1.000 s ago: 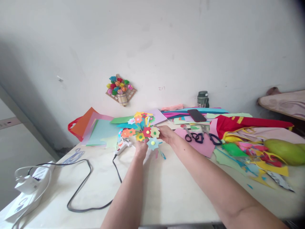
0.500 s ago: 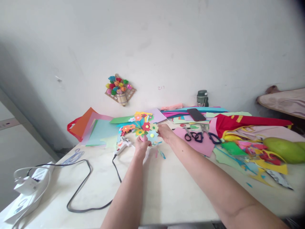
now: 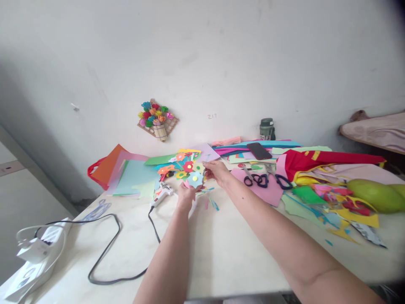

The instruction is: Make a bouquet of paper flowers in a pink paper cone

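Note:
A bunch of paper flowers (image 3: 188, 167) in red, orange, yellow and blue is between my hands over the table. My left hand (image 3: 186, 195) is closed around its pink lower end, just below the flowers. At the right side of the bunch, my right hand (image 3: 216, 172) pinches the edge of a pale green paper flower (image 3: 199, 167). A light blue paper flower (image 3: 195, 178) with a yellow centre faces me between the two hands. Left of my left hand, a white glue gun (image 3: 162, 192) lies on the table.
Coloured paper sheets (image 3: 132, 172) lie at the back left. Scissors (image 3: 260, 180) rest on pink paper to the right, beside a phone (image 3: 259, 150). Paper scraps (image 3: 344, 211) and a green fruit (image 3: 375, 195) are farther right. A black cord (image 3: 104, 250) loops from a power strip (image 3: 34, 264).
The bunch has tilted slightly left, and its light blue flower has shifted left and up. My right hand has moved a little left and up with the flowers. The view has shifted slightly.

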